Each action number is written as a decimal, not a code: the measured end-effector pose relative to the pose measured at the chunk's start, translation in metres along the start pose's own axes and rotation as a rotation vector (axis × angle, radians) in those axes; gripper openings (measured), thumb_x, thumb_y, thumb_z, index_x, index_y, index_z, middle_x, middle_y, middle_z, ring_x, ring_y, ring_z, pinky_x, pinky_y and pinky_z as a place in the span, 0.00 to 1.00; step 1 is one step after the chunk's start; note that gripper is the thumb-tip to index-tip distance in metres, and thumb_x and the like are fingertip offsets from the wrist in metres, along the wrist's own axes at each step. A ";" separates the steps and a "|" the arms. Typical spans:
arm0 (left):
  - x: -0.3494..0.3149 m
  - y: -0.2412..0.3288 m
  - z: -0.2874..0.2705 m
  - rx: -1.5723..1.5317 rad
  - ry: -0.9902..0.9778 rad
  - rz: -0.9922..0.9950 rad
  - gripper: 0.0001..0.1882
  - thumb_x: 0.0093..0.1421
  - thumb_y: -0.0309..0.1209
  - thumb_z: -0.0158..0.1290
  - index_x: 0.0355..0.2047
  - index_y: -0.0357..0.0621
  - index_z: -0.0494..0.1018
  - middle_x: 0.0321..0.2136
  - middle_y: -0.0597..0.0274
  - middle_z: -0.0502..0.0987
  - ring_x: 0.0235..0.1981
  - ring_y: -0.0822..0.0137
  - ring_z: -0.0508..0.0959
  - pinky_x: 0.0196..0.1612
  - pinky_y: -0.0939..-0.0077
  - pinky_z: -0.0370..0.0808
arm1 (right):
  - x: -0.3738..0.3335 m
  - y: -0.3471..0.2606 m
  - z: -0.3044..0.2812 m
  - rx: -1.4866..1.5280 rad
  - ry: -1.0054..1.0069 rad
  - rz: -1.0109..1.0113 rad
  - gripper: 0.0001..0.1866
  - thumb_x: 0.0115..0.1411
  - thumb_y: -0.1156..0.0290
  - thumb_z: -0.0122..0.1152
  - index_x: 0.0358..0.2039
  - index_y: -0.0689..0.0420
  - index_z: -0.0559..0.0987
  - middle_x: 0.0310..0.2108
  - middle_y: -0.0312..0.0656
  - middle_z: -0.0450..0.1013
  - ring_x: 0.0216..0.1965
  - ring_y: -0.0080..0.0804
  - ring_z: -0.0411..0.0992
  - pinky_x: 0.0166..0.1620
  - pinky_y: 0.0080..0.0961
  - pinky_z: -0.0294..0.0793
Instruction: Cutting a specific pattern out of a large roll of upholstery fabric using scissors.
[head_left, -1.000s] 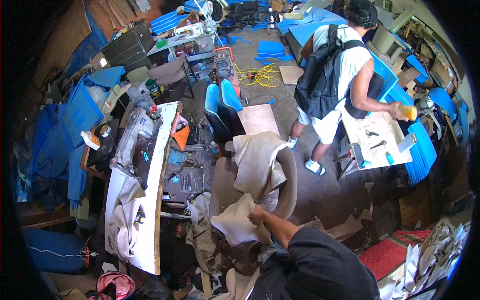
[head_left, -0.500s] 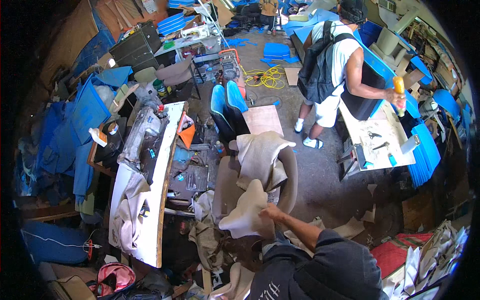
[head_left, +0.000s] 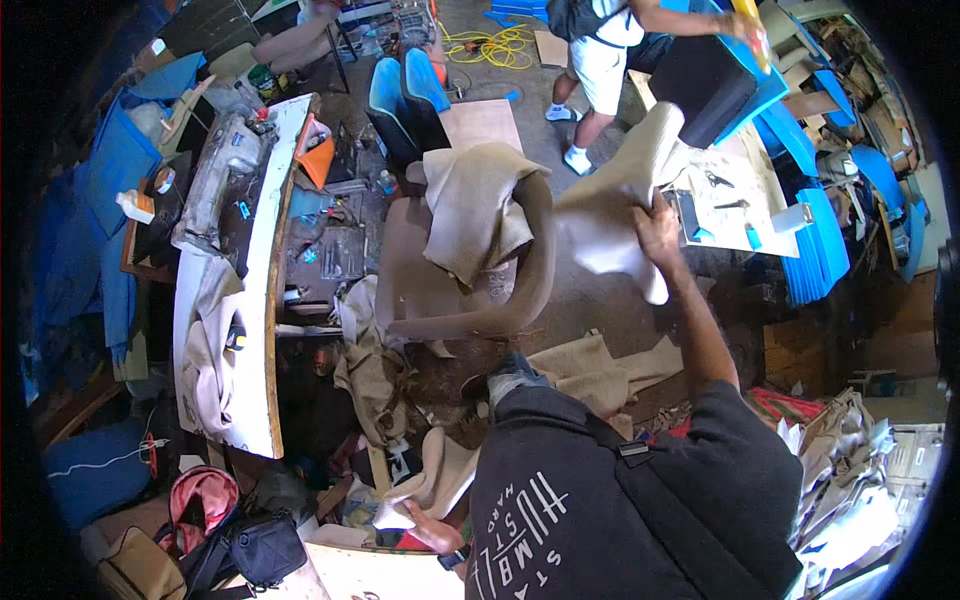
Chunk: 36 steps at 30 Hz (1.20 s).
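My right hand (head_left: 657,236) is closed on the edge of a beige fabric piece (head_left: 610,215), which hangs raised and spread out to its left, partly blurred. At the lower middle, my left hand (head_left: 434,531), with a dark watch on the wrist, grips the lower end of another beige fabric piece (head_left: 443,473). Ahead of me stands a curved brown upholstered chair part (head_left: 540,285), with a crumpled beige cloth (head_left: 480,205) draped over it.
On the left is a long white workbench (head_left: 262,330) with a sewing machine (head_left: 222,165) and fabric. A person (head_left: 600,60) holding a yellow bottle stands by a table (head_left: 765,225) with tools. Fabric scraps (head_left: 600,370) and a yellow cord (head_left: 490,48) lie on the floor.
My right hand has swung the fabric piece to the right, away from the chair part. My left hand has come into view at the bottom, and the whole view has shifted.
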<state>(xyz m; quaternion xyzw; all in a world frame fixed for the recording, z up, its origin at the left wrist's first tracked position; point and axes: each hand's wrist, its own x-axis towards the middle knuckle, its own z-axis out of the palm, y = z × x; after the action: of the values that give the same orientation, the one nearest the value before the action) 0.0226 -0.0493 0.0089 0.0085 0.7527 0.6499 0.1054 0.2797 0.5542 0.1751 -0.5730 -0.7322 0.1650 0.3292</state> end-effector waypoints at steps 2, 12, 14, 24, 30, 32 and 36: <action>0.000 0.000 0.000 -0.001 -0.019 0.004 0.26 0.67 0.41 0.50 0.56 0.30 0.69 0.52 0.47 0.74 0.50 0.59 0.72 0.57 0.60 0.67 | 0.006 0.029 0.029 -0.088 -0.023 0.071 0.20 0.53 0.73 0.59 0.47 0.62 0.72 0.32 0.61 0.76 0.28 0.56 0.77 0.31 0.52 0.75; 0.000 0.000 0.015 -0.029 -0.076 0.043 0.24 0.67 0.39 0.51 0.55 0.30 0.70 0.51 0.48 0.75 0.48 0.60 0.73 0.56 0.61 0.68 | -0.131 0.043 0.245 -0.681 -0.602 -0.438 0.28 0.52 0.51 0.66 0.49 0.54 0.79 0.63 0.55 0.60 0.67 0.57 0.53 0.66 0.67 0.45; 0.006 0.002 0.022 -0.041 -0.083 0.058 0.24 0.67 0.38 0.51 0.55 0.29 0.70 0.51 0.48 0.75 0.47 0.60 0.73 0.55 0.61 0.68 | -0.131 0.044 0.248 -0.726 -0.567 -0.420 0.26 0.53 0.51 0.65 0.47 0.55 0.79 0.64 0.54 0.60 0.68 0.56 0.51 0.66 0.67 0.45; 0.010 0.030 0.047 -0.018 -0.067 0.130 0.22 0.68 0.36 0.52 0.53 0.29 0.71 0.48 0.51 0.76 0.45 0.62 0.74 0.52 0.63 0.70 | -0.173 -0.102 0.205 0.043 -1.227 -0.763 0.31 0.49 0.56 0.72 0.51 0.57 0.75 0.48 0.52 0.74 0.48 0.52 0.74 0.50 0.44 0.74; 0.046 0.187 0.145 0.009 -0.412 -0.158 0.22 0.67 0.36 0.53 0.54 0.31 0.70 0.47 0.56 0.76 0.47 0.63 0.73 0.53 0.66 0.69 | -0.244 -0.208 0.173 0.375 -1.677 -0.394 0.32 0.51 0.53 0.72 0.52 0.58 0.75 0.45 0.51 0.77 0.47 0.51 0.76 0.51 0.35 0.75; 0.059 0.199 0.148 -0.067 -0.408 0.118 0.28 0.67 0.38 0.52 0.61 0.33 0.62 0.56 0.50 0.70 0.55 0.62 0.69 0.59 0.64 0.65 | -0.247 -0.202 0.186 0.632 -1.368 -0.374 0.28 0.53 0.50 0.70 0.46 0.58 0.79 0.36 0.48 0.80 0.37 0.45 0.79 0.43 0.34 0.77; 0.075 0.206 0.126 -0.145 -0.234 0.229 0.34 0.68 0.43 0.51 0.67 0.39 0.55 0.60 0.48 0.66 0.60 0.54 0.67 0.64 0.56 0.61 | -0.166 -0.205 0.208 0.610 -1.211 0.062 0.27 0.54 0.45 0.68 0.44 0.56 0.82 0.36 0.49 0.81 0.37 0.42 0.80 0.43 0.37 0.78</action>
<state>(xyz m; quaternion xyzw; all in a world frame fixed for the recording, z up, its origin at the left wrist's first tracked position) -0.0551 0.1165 0.1825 0.1625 0.6804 0.7048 0.1179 0.0117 0.3662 0.1017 -0.2818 -0.6913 0.6653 0.0028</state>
